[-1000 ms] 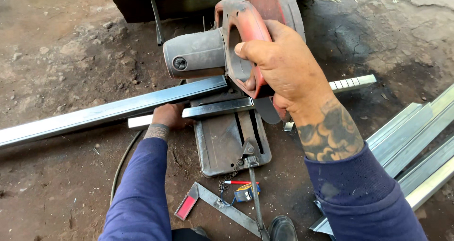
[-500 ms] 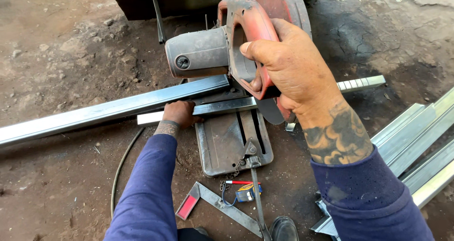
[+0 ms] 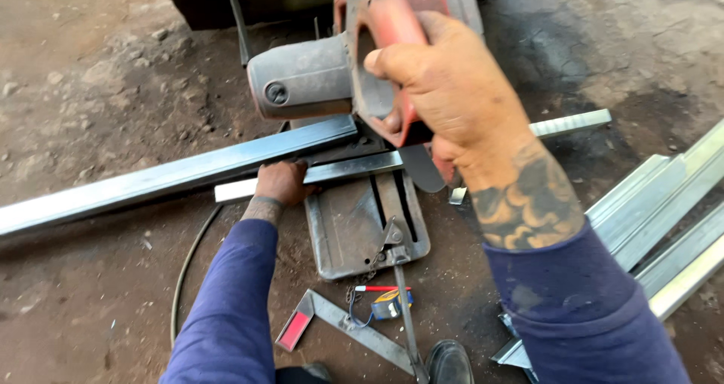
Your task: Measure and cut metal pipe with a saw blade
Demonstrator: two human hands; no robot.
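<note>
A chop saw sits on the dirt floor, with a grey motor housing (image 3: 302,79) and a worn red handle (image 3: 381,37). My right hand (image 3: 452,90) grips that handle from above. My left hand (image 3: 280,182) presses on a short steel bar (image 3: 347,169) lying across the saw's base plate (image 3: 354,233). A long steel square tube (image 3: 151,180) lies just behind the bar and runs off to the left. The blade is mostly hidden behind my right hand.
Several steel tubes (image 3: 664,211) are stacked at the right. A metal square with a red end (image 3: 332,324), a small tape measure (image 3: 388,305) and a red pencil (image 3: 381,287) lie near my shoe (image 3: 449,361). A cable (image 3: 185,271) curves at left.
The saw head and my right hand have shifted slightly right in the view; my left hand stays on the short bar. Little else differs.
</note>
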